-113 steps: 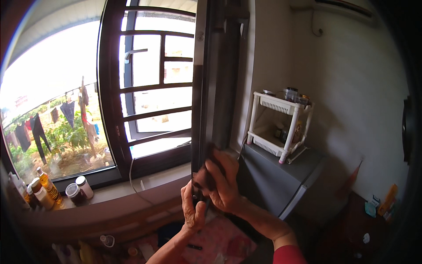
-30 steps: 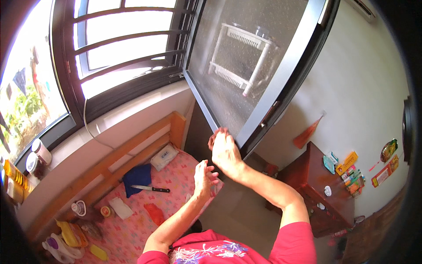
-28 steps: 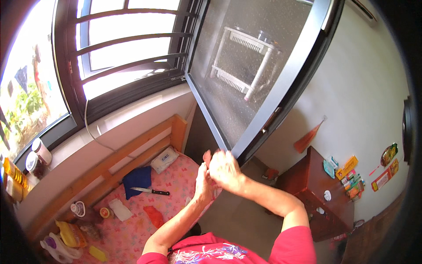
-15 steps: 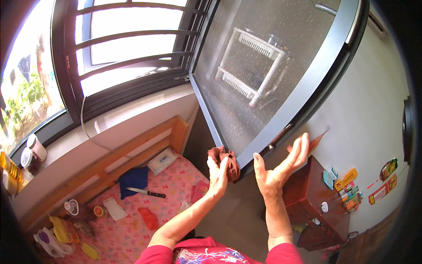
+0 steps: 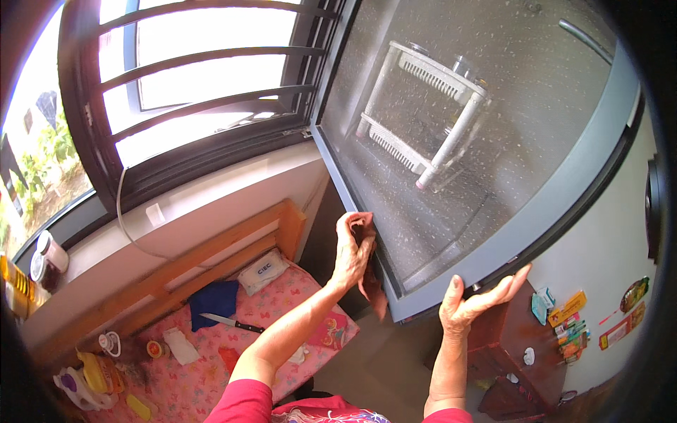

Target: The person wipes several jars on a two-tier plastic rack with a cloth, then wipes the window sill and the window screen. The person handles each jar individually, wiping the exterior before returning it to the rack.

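A hinged window sash (image 5: 564, 204) with a grey metal frame and speckled, wet-looking glass stands swung inward. My left hand (image 5: 349, 257) is closed round a brown cloth (image 5: 372, 285) at the frame's lower left edge, part of the cloth hanging down. Near the sash's bottom corner is my right hand (image 5: 462, 310). Its thumb rests on the frame face and its fingers stretch along the dark outer edge, so the edge lies between them. A white two-tier rack (image 5: 458, 130) shows in the glass.
Dark window bars (image 5: 211, 53) are at upper left above a sill with jars (image 5: 53, 250). Below is a bed (image 5: 303, 366) with a knife (image 5: 233, 322), a blue cloth (image 5: 214, 303) and bottles. A reddish-brown cabinet (image 5: 511, 352) stands at right, small boxes on the wall beside it.
The sash appears larger and farther right in view. My right hand has come from beside the frame onto its edge. My left hand and the cloth have shifted up along the lower left edge.
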`<move>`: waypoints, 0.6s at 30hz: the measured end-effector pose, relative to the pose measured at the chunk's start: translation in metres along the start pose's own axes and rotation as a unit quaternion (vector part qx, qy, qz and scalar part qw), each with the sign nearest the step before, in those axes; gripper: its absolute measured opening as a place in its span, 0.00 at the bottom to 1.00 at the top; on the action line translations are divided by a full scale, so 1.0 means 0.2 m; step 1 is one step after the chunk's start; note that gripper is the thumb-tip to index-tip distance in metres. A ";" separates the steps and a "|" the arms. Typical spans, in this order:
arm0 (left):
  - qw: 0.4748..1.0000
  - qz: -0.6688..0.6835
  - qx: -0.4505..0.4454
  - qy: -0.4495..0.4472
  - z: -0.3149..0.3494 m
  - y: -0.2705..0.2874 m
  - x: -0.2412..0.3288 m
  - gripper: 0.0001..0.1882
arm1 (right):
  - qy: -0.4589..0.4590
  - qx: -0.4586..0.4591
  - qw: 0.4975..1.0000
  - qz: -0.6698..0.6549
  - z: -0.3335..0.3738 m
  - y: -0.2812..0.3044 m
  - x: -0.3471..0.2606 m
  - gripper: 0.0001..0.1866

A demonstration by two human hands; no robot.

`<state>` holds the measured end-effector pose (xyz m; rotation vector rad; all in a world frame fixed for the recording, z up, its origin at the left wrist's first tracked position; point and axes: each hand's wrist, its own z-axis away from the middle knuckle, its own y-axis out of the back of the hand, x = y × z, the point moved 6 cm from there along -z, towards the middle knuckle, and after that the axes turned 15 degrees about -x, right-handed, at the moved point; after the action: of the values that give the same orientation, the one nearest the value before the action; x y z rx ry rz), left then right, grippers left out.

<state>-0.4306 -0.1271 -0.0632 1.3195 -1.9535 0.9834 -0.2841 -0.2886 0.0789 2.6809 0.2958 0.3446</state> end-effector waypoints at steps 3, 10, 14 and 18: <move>0.997 -0.046 0.054 -0.030 -0.17 0.02 -0.15 0.23 | -0.006 -0.004 0.999 -0.038 0.02 -0.03 0.18 0.43; 0.989 -0.029 0.148 -0.008 -0.59 0.20 -0.49 0.10 | -0.060 0.041 0.970 -0.230 0.11 -0.15 0.46 0.46; 0.974 -0.164 0.125 -0.097 -0.47 0.04 -0.41 0.12 | -0.024 0.044 0.977 -0.209 0.12 -0.16 0.49 0.41; 0.936 -0.324 -0.035 -0.137 -0.14 -0.30 -0.13 0.19 | -0.068 0.058 0.983 -0.157 0.17 -0.15 0.59 0.42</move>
<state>-0.3640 -0.1044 -0.0535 1.9573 -1.5260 0.4184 -0.1675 -0.2438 0.0596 2.6951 0.7052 0.0472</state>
